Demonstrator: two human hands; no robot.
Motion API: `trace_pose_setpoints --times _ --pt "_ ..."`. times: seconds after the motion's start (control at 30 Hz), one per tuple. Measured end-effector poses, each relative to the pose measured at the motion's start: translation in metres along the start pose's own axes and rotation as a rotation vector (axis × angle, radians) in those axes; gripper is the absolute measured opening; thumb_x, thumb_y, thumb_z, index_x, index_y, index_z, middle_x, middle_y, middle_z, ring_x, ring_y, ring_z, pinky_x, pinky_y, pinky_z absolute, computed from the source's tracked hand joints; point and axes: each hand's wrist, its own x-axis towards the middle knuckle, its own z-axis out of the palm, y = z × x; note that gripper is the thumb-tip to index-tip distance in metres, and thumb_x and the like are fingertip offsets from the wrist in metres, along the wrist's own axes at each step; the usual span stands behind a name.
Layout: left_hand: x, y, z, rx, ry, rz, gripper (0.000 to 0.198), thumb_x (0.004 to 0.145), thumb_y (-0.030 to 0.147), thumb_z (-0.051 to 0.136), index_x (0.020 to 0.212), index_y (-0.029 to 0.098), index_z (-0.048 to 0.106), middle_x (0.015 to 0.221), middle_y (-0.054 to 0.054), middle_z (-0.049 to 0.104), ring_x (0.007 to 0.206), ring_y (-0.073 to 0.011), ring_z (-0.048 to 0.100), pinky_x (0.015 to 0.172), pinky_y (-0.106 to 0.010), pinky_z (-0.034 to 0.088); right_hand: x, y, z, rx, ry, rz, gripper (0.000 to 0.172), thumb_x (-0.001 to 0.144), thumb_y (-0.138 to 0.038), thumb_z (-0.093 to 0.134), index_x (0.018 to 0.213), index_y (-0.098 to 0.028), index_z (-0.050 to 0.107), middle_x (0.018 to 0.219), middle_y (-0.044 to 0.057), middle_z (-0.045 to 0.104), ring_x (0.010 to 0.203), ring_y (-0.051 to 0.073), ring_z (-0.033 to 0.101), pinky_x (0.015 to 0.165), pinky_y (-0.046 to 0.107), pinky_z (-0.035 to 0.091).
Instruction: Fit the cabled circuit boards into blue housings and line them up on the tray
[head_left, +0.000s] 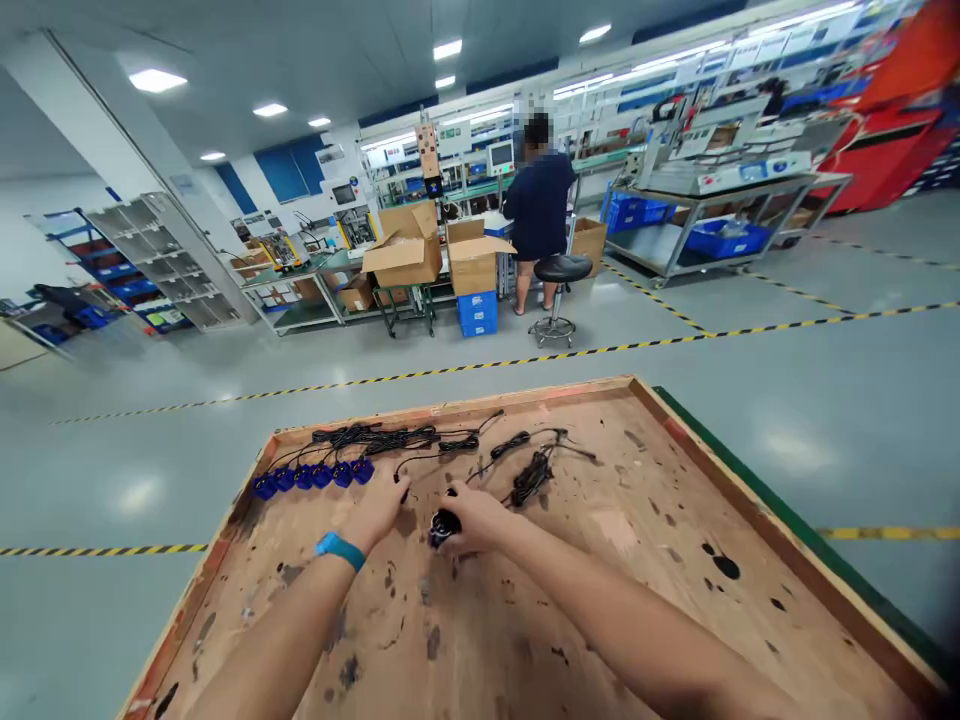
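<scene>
My left hand (pixel 382 508), with a teal band at the wrist, is closed round a small dark piece at the end of a black cable; most of the piece is hidden by the fingers. In my right hand (pixel 471 515) is a black plug (pixel 444 528), gripped between thumb and fingers just above the wood. Several blue plugs (pixel 302 477) stand in a row at the tray's upper left, their black cables (pixel 375 437) stretched out behind them. Just beyond my right hand lies a bundled black cable (pixel 531 478).
The wooden tray (pixel 720 570) has raised edges and dark stains. Beyond it, a person (pixel 541 205) stands at a workbench near a black stool (pixel 562 268), cardboard boxes (pixel 405 250) and blue crates (pixel 478 313). A metal cart (pixel 675 250) stands at the right.
</scene>
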Motion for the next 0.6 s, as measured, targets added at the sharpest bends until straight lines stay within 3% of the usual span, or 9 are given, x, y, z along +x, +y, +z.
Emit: trace_pose_setpoints --times 0.07,0.13,0.3,0.4,0.47,0.53,0.6 --pt "0.005 -0.021 0.016 0.042 -0.002 -0.017 0.051 0.081 0.002 0.050 0.128 0.023 0.054 0.146 -0.016 0.044 0.129 -0.0286 0.049 0.100 -0.040 0.042 0.026 -0.001 0.026 -0.115 -0.065 -0.064 0.068 0.066 -0.065 0.081 0.117 -0.023 0.067 0.122 0.015 0.053 0.091 0.030 0.067 0.079 0.043 0.056" --pt "0.011 -0.038 0.026 0.070 -0.011 -0.014 0.051 0.083 0.005 0.050 0.130 0.024 0.055 0.137 -0.015 0.052 0.123 -0.0274 0.052 0.098 -0.040 0.043 0.047 -0.003 0.039 -0.201 -0.063 -0.129 0.066 0.068 -0.062 0.081 0.121 -0.025 0.066 0.124 0.014 0.052 0.091 0.030 0.067 0.078 0.041 0.055" --pt "0.029 -0.061 0.040 0.105 0.048 -0.048 0.047 0.091 0.015 0.046 0.137 0.023 0.053 0.126 -0.018 0.059 0.120 -0.0331 0.050 0.099 -0.049 0.040 0.078 -0.009 0.034 -0.284 -0.062 -0.233 0.080 0.070 -0.052 0.085 0.141 -0.039 0.051 0.148 0.017 0.041 0.108 0.035 0.063 0.090 0.047 0.050" --pt "0.031 -0.063 0.044 0.094 0.087 -0.075 0.054 0.093 0.017 0.043 0.147 0.018 0.045 0.133 -0.023 0.055 0.126 -0.0373 0.047 0.102 -0.054 0.038 0.061 -0.003 0.020 -0.254 0.030 -0.204 0.085 0.076 -0.055 0.079 0.149 -0.039 0.040 0.160 0.016 0.029 0.126 0.039 0.051 0.102 0.054 0.040" --pt "0.027 -0.059 0.042 0.092 0.130 -0.028 0.063 0.090 0.014 0.046 0.152 0.019 0.037 0.150 -0.025 0.042 0.139 -0.0394 0.037 0.110 -0.056 0.033 0.034 0.013 0.007 -0.215 0.131 -0.095 0.075 0.086 -0.051 0.070 0.152 -0.034 0.037 0.157 0.015 0.036 0.130 0.035 0.046 0.105 0.053 0.036" --pt "0.020 -0.054 0.038 0.092 0.170 0.110 0.079 0.083 0.008 0.052 0.156 0.026 0.030 0.164 -0.019 0.022 0.150 -0.0393 0.022 0.117 -0.057 0.025 0.002 0.039 -0.008 -0.220 0.167 0.077 0.057 0.092 -0.046 0.063 0.144 -0.029 0.048 0.146 0.014 0.049 0.129 0.032 0.046 0.106 0.051 0.034" --pt "0.013 -0.047 0.033 0.084 0.164 0.286 0.093 0.077 0.005 0.057 0.158 0.035 0.022 0.170 -0.011 0.007 0.155 -0.0372 0.011 0.121 -0.056 0.019 -0.024 0.067 -0.019 -0.267 0.121 0.239 0.054 0.089 -0.046 0.066 0.137 -0.024 0.056 0.142 0.016 0.053 0.128 0.034 0.046 0.105 0.053 0.034"
